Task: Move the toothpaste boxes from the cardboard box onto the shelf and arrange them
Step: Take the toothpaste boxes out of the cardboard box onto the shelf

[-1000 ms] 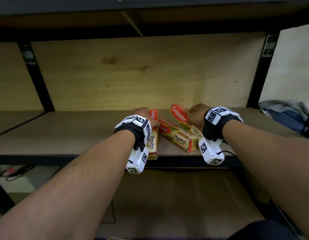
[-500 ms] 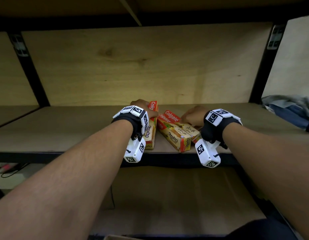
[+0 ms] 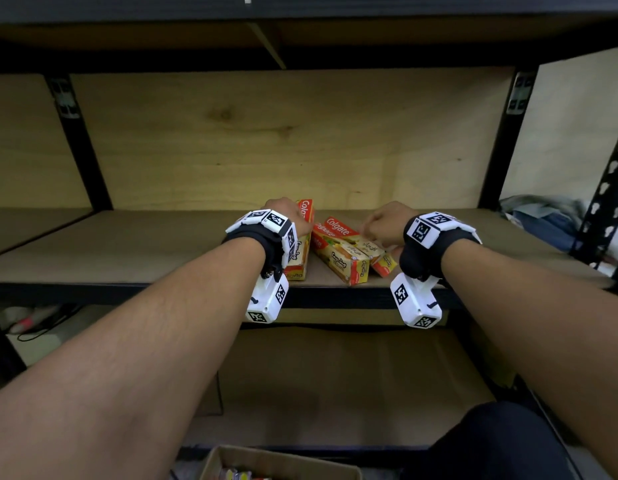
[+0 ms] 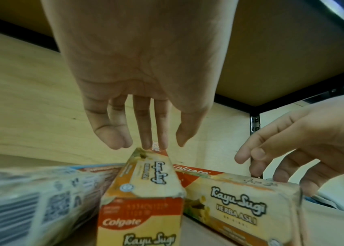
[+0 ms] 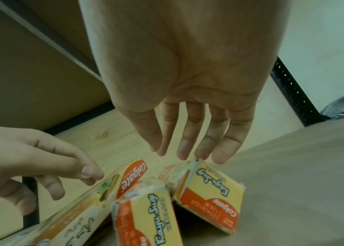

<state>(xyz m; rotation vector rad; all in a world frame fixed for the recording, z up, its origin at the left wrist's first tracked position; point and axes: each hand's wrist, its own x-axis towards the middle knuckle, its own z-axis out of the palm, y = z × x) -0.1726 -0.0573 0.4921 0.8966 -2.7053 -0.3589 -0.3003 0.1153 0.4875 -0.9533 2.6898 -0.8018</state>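
Observation:
Orange-and-yellow Colgate toothpaste boxes lie together on the brown shelf (image 3: 144,251) near its front edge. My left hand (image 3: 286,216) rests straight fingertips on the far end of the left box (image 3: 299,252), which stands on its narrow side. In the left wrist view the left hand (image 4: 152,144) touches that box (image 4: 150,181) without curling round it. My right hand (image 3: 383,225) hovers with relaxed fingers over the right boxes (image 3: 364,245). In the right wrist view the right hand (image 5: 188,153) has its tips just at the far end of the rightmost box (image 5: 211,184). A middle box (image 3: 340,261) lies slanted between them.
The open cardboard box (image 3: 283,460) sits low in front of me. Black uprights (image 3: 82,147) frame the bay, and another shelf board hangs close overhead. A bundle of cloth (image 3: 542,220) lies at the right; cables (image 3: 37,323) lie on the floor at the left.
The right hand has lowered its raised box flat beside the others and loosened its fingers. The left hand has stayed on the left box.

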